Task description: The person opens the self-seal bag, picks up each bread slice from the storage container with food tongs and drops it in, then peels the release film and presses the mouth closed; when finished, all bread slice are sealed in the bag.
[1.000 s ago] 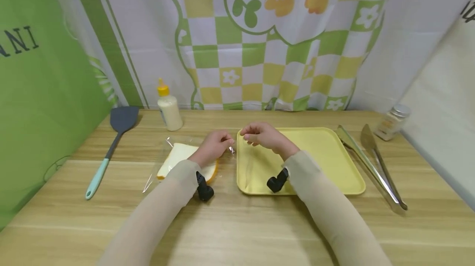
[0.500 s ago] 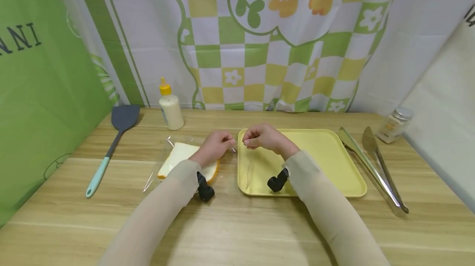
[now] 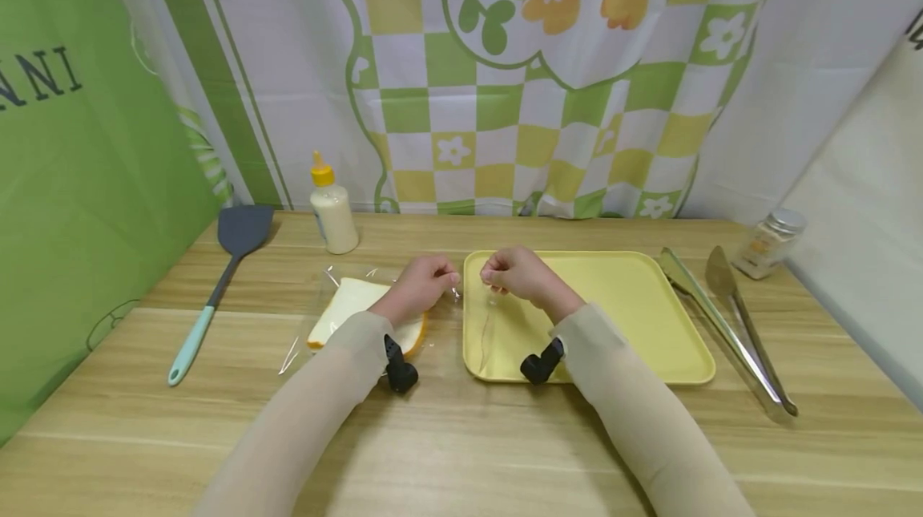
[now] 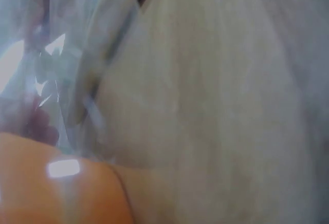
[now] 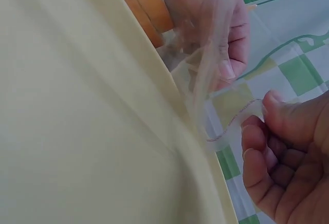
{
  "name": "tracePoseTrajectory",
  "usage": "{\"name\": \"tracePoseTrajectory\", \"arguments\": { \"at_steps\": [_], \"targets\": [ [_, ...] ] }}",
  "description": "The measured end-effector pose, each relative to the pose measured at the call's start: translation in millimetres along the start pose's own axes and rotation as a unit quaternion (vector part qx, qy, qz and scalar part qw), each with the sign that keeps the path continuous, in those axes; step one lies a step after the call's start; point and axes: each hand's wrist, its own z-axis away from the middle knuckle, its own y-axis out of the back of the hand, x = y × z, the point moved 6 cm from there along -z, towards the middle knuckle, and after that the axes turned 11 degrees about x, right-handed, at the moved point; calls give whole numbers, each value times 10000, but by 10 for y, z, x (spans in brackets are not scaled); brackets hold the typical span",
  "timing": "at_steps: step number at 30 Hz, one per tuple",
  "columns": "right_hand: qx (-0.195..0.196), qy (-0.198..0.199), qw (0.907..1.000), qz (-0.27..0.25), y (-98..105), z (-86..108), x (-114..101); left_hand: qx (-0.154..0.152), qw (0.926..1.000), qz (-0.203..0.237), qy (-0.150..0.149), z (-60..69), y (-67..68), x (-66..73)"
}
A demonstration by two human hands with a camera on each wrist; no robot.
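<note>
A clear plastic bag (image 3: 290, 358) lies on the table with a slice of white bread (image 3: 346, 304) inside; the brown crust (image 4: 61, 196) fills a corner of the left wrist view. My left hand (image 3: 421, 286) reaches over the slice and grips the bag near its right end, thumb and fingers curled. Over the left end of a yellow tray (image 3: 613, 317), my right hand (image 3: 525, 280) pinches the bag's thin edge strip (image 5: 231, 125) between thumb and forefinger. In the right wrist view the film hangs partly in front of my left hand (image 5: 234, 44).
A spatula (image 3: 209, 313) with a mint handle lies at left. Behind the bread stands a squeeze bottle (image 3: 335, 218) with a yellow cap. Metal tongs (image 3: 728, 333) lie right of the tray, and a small jar (image 3: 769, 244) stands beyond them. A patterned curtain (image 3: 497, 108) hangs behind.
My right hand has shifted slightly right and nearer to me, still pinching the bag's edge. The left hand stays about where it was.
</note>
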Motion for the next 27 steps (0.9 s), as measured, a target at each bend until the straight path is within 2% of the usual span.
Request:
{"name": "tracePoseTrajectory", "arguments": {
  "at_steps": [4, 8, 11, 16, 22, 27],
  "targets": [
    [106, -130, 9997, -158, 77, 71, 57, 32, 9999, 101, 121, 10, 15, -30],
    [194, -247, 9991, -289, 255, 158, 156, 179, 9993, 147, 277, 13, 58, -63],
    [129, -236, 9993, -263, 360, 210, 244, 253, 9992, 169, 245, 12, 75, -55],
    [11, -433, 9986, -295, 450, 318, 362, 285, 9988, 273, 285, 21, 69, -65],
    [-83, -476, 9986, -222, 564, 482, 386, 318, 9976, 454, 404, 17, 78, -92],
    [-83, -470, 9985, -279, 670, 616, 384, 410, 9969, 561, 359, 12, 98, -111]
  ]
}}
